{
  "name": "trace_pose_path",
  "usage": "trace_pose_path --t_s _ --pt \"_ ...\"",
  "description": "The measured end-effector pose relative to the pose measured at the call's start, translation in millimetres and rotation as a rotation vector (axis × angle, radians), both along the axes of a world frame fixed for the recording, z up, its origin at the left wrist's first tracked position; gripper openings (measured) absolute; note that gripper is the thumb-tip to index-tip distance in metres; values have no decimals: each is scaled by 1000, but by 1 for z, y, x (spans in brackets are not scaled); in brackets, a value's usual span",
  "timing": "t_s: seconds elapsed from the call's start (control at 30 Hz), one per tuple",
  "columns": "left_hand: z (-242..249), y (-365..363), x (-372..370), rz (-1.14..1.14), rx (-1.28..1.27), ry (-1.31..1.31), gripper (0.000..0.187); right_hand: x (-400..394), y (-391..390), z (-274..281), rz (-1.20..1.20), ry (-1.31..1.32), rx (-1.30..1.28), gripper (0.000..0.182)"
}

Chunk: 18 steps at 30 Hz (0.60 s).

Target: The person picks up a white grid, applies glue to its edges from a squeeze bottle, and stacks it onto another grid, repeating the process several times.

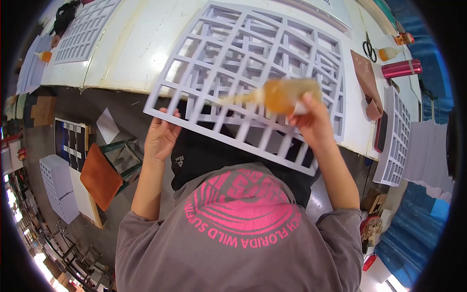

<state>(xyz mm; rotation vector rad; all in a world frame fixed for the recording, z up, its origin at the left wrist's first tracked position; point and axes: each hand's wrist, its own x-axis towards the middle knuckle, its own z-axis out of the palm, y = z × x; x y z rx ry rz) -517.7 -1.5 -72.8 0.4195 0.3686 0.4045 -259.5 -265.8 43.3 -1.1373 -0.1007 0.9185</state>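
Observation:
A pale grey lattice panel (204,127) lies tilted, its near edge jutting past the table front toward my body. More lattice shows beneath it through the openings. My left hand (163,135) grips the panel's near left edge, fingertips up through the openings. In my right hand (311,121) is a squeeze bottle (282,96) of amber liquid, held on its side above the panel. Its nozzle (238,99) points left over the slats and is smeared by motion.
Scissors (369,48), a second amber bottle (389,53) and a pink flask (402,68) are at the right of the white table (131,44). Another lattice (87,34) lies far left. A brown-seated stool (101,170) stands on the floor at left.

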Motion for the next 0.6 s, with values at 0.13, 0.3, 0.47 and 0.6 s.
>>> trace_pose_path --t_s 0.13,0.3,0.47,0.6 --pt "4 21 7 131 -57 -30 35 66 2 -5 -297 -272 -22 37" --pt "6 10 11 80 -74 -1 39 124 10 -19 -416 -367 -80 49" --pt "9 -5 7 9 -111 19 44 136 12 -29 -414 -464 -111 47" --pt "8 -7 5 -56 -72 -7 45 114 6 -24 -385 -560 -132 41"
